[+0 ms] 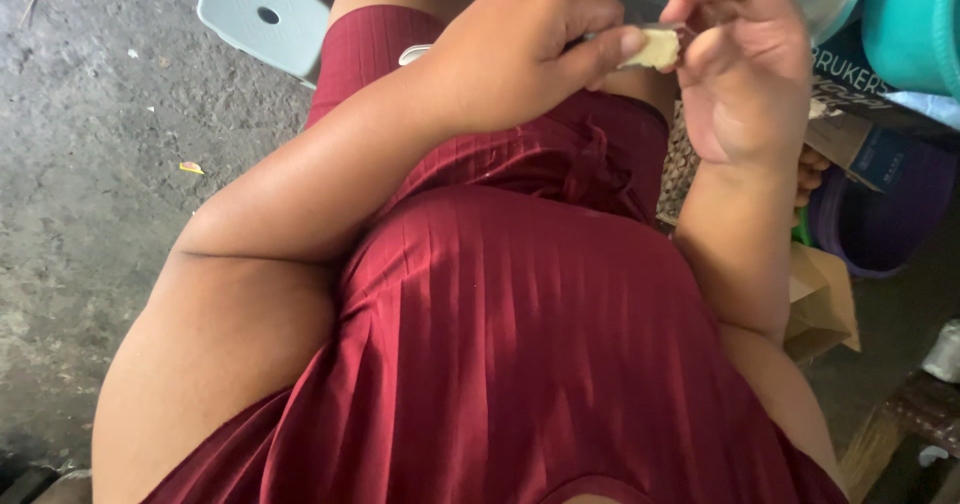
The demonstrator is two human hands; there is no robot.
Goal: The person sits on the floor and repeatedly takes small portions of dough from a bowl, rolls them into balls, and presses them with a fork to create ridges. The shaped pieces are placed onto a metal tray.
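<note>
Near, a dark red ribbed dress (520, 344) fills the lap. At twelve o'clock the left hand (520, 59) grips a thin blade, cutting a pale yellow piece (655, 49) pinched by the right hand (745, 74). Trimming seems underway; a controlled stroke clear of fingertips comes next. Beyond, a grey stool (262, 14).

At the right edge a dark blue carton (868, 89) with white print lies tilted beside a teal tub (915, 24), while a plain brown cardboard box (822, 304) stands lower, near a purple basin (890, 214).
</note>
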